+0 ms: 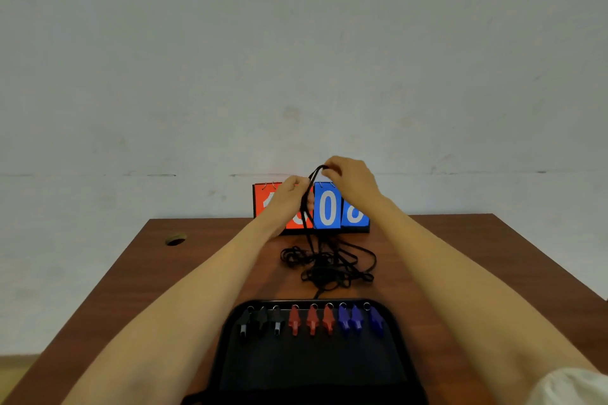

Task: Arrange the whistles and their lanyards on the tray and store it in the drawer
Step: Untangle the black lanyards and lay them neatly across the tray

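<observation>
A black tray lies near the table's front edge. Along its far rim sit a row of whistles: three black whistles, three red whistles and three blue whistles. Beyond the tray a tangle of black lanyards lies on the table. One black lanyard is lifted out of the heap. My left hand grips it lower down and my right hand pinches its top loop, both raised above the pile.
A flip scoreboard with red and blue number cards stands at the back of the brown table, right behind my hands. A round cable hole is at the table's back left. A pale wall is behind.
</observation>
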Action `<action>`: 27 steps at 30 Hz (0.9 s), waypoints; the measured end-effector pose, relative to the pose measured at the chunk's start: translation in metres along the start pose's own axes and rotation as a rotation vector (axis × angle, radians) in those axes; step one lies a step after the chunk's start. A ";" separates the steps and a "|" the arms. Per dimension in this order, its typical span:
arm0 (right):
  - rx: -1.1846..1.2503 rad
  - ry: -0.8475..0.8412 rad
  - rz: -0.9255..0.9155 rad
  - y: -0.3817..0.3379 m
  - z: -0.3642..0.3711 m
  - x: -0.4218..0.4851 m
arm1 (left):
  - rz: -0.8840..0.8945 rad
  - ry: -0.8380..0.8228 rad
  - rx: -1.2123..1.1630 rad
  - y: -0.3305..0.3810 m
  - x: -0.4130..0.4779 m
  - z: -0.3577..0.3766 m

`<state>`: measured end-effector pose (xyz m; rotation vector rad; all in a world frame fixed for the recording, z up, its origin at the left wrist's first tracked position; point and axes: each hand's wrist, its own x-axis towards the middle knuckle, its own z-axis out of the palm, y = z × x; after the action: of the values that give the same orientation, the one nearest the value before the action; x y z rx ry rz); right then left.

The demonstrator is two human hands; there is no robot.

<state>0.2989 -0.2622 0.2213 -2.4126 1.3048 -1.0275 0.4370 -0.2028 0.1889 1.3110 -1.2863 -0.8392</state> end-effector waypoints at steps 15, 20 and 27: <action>0.346 0.424 0.233 0.000 -0.088 0.014 | -0.067 0.049 0.776 -0.007 0.009 -0.054; 0.336 0.118 0.353 0.006 -0.084 0.000 | -0.091 0.189 0.585 -0.005 -0.001 -0.052; 0.374 -0.120 0.254 -0.021 -0.055 -0.015 | 0.213 0.163 0.568 0.045 0.000 -0.037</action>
<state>0.2705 -0.2307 0.2647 -1.9452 1.2142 -0.9417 0.4632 -0.1883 0.2388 1.6033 -1.5602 -0.2097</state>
